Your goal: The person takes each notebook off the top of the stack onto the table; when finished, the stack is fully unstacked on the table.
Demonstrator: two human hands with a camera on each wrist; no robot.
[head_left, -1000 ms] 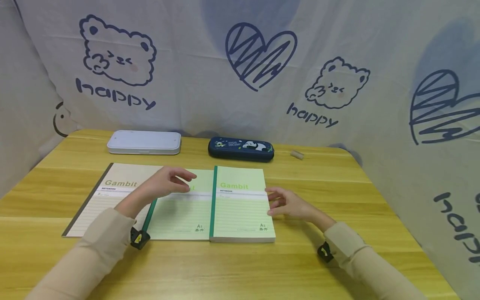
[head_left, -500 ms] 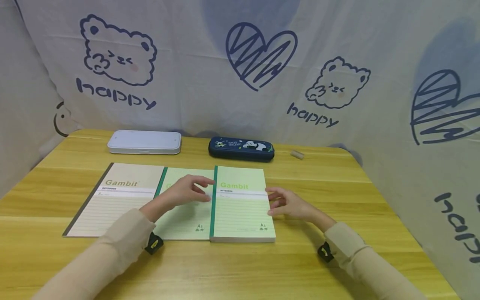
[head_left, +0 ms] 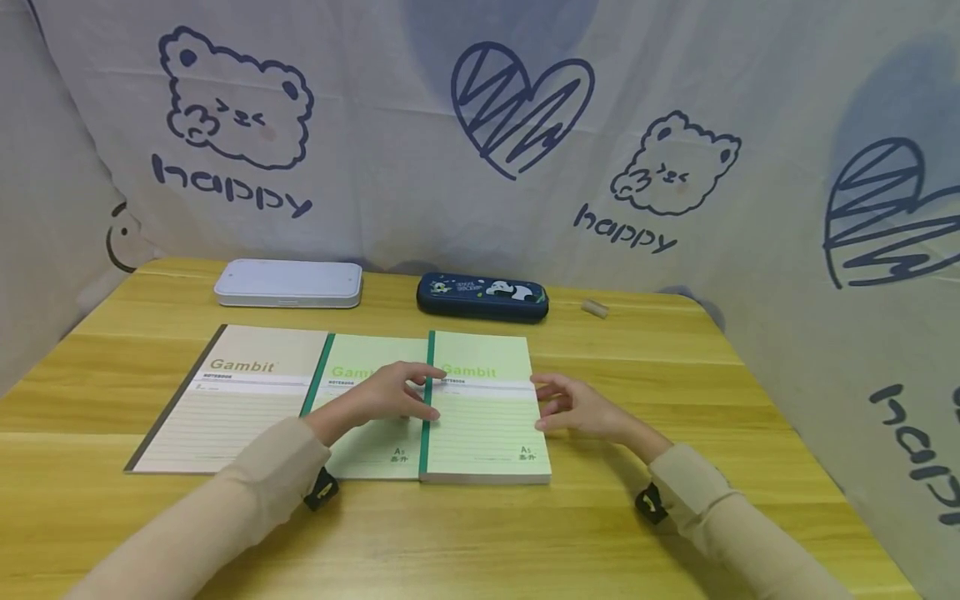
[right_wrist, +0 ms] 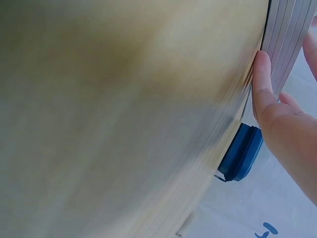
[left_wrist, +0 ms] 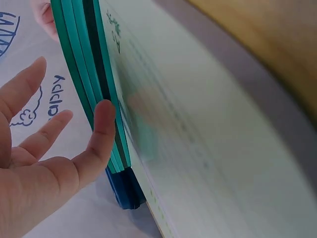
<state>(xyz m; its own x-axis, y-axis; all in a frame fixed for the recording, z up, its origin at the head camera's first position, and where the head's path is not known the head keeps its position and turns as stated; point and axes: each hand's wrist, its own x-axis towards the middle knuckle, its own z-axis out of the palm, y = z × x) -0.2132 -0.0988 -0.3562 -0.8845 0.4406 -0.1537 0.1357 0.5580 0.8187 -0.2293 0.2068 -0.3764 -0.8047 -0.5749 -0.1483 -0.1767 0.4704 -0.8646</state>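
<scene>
Several pale green Gambit notebooks lie in a flat stack point(head_left: 483, 433), green spines on the left. At that spine side is my left hand point(head_left: 382, 396), fingers loosely bent and spread; in the left wrist view its thumb point(left_wrist: 103, 121) is at the spines point(left_wrist: 74, 44), but contact is unclear. My right hand point(head_left: 577, 410) rests against the stack's right side, thumb at the page edges point(right_wrist: 287, 44) in the right wrist view. Left of the stack lies another green-spined notebook point(head_left: 360, 454), partly under my left hand. Beside it is a cream notebook point(head_left: 198, 421) with a dark spine.
Along the back of the wooden table point(head_left: 480, 542) are a white case point(head_left: 288, 283), a dark blue panda pencil case point(head_left: 482, 297) and a small greyish eraser-like block point(head_left: 595, 308). A printed white cloth point(head_left: 390, 167) hangs behind.
My left hand has moved right, from over the middle notebook to the stack's spine side. My right hand has stayed at the stack's right edge.
</scene>
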